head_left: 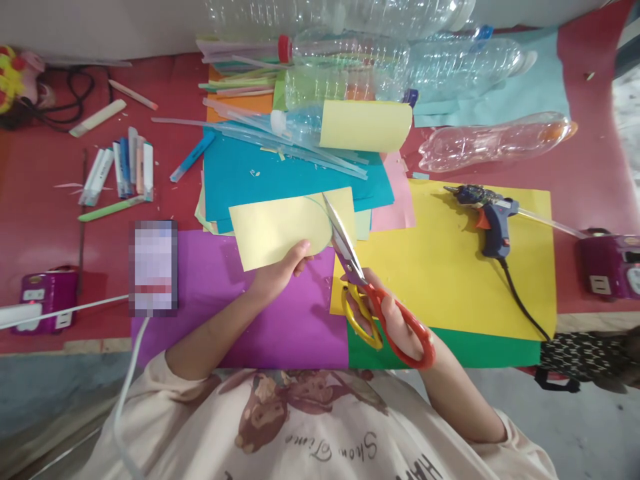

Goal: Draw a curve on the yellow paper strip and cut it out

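Pinched in my left hand (pixel 287 267) is a pale yellow sheet of paper (pixel 275 223), held up over the coloured sheets. A curved line is drawn near its right end, and a cut runs along part of the curve. My right hand (pixel 395 320) grips scissors (pixel 350 260) with one red and one yellow handle loop. Their blades lie at the right part of the paper, pointing up and left along the curve. Under my hands lie a purple sheet (pixel 300 333) and a bright yellow sheet (pixel 425 267).
Several clear plastic bottles (pixel 345 53) lie at the back, one with a pale yellow paper piece (pixel 367 125) on it. A glue gun (pixel 493 217) rests at right. Markers (pixel 133 163) and a phone (pixel 153 267) are at left. Glue sticks (pixel 300 150) lie on blue sheets (pixel 250 193).
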Action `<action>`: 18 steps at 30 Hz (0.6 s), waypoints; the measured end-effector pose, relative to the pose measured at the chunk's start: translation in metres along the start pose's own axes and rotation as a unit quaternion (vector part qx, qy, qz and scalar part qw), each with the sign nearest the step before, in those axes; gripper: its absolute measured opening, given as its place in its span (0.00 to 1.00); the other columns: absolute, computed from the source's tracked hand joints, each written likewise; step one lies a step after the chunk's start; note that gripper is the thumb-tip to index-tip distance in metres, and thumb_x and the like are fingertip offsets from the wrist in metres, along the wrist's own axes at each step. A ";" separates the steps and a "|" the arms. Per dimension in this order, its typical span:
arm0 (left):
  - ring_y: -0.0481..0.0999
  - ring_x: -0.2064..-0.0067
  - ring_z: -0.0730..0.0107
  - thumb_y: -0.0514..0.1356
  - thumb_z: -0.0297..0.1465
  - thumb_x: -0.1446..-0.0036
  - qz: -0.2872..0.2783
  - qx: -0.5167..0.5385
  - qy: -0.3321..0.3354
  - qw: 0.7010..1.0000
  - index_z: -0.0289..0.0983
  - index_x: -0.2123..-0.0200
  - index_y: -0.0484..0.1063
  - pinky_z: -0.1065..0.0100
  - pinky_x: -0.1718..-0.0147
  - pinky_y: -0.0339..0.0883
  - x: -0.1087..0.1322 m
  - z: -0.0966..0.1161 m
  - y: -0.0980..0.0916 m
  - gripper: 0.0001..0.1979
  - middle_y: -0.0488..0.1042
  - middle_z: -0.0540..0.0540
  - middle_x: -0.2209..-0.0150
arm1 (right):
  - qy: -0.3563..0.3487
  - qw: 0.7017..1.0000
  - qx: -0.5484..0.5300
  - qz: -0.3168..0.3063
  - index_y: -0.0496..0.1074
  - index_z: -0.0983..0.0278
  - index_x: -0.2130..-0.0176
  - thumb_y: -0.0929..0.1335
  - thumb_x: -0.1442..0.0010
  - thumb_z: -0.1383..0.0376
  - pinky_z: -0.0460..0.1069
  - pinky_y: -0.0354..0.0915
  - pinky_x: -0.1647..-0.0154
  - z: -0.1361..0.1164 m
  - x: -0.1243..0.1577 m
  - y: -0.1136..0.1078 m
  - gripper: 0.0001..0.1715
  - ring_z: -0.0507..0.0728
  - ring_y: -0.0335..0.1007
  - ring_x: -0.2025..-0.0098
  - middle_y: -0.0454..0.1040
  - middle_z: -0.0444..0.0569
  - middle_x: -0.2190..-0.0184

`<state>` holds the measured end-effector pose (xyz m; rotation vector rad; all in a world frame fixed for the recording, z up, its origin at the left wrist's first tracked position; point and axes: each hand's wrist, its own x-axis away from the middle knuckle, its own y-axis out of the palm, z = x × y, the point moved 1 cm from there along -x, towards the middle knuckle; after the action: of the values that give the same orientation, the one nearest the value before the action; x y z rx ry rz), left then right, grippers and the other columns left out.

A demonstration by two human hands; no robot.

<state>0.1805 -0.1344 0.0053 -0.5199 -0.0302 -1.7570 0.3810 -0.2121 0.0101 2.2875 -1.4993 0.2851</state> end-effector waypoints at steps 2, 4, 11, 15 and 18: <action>0.64 0.80 0.71 0.50 0.46 0.42 -0.025 -0.018 -0.014 0.999 0.41 0.85 0.57 0.68 0.74 0.64 0.002 0.004 -0.002 0.24 0.56 0.52 0.85 | -0.010 0.999 -0.017 -0.029 0.65 0.55 0.60 0.57 0.40 0.35 0.49 0.54 0.79 -0.009 -0.001 -0.001 0.30 0.50 0.50 0.80 0.60 0.42 0.75; 0.60 0.81 0.73 0.50 0.47 0.43 -0.055 -0.035 -0.024 0.998 0.41 0.84 0.57 0.69 0.75 0.62 0.003 0.007 -0.003 0.23 0.56 0.53 0.85 | -0.025 0.998 -0.033 -0.050 0.63 0.56 0.64 0.57 0.41 0.35 0.49 0.55 0.78 -0.016 -0.002 -0.003 0.30 0.50 0.49 0.80 0.59 0.42 0.74; 0.57 0.82 0.75 0.49 0.48 0.44 -0.079 -0.044 -0.006 0.996 0.40 0.85 0.54 0.69 0.76 0.58 0.005 0.012 -0.005 0.23 0.55 0.54 0.85 | -0.010 0.999 -0.038 -0.031 0.66 0.56 0.58 0.57 0.40 0.36 0.47 0.55 0.80 -0.003 0.000 -0.006 0.31 0.49 0.49 0.79 0.58 0.41 0.75; 0.58 0.81 0.74 0.50 0.47 0.45 -0.057 -0.040 0.002 0.998 0.40 0.85 0.55 0.68 0.75 0.58 0.004 0.009 -0.005 0.23 0.55 0.54 0.85 | -0.006 0.999 -0.041 -0.025 0.67 0.57 0.56 0.58 0.42 0.34 0.46 0.56 0.81 -0.001 0.000 -0.006 0.34 0.49 0.50 0.79 0.59 0.41 0.74; 0.58 0.82 0.74 0.51 0.47 0.45 -0.040 -0.027 0.008 0.999 0.40 0.85 0.55 0.68 0.75 0.57 0.003 0.005 -0.005 0.23 0.55 0.54 0.86 | 0.001 0.999 -0.035 -0.009 0.68 0.57 0.55 0.59 0.44 0.33 0.46 0.58 0.81 -0.002 0.000 -0.006 0.36 0.49 0.50 0.80 0.59 0.41 0.75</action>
<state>0.1774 -0.1344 0.0119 -0.5508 0.0086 -1.8438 0.3862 -0.2095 0.0106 2.2446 -1.4628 0.2276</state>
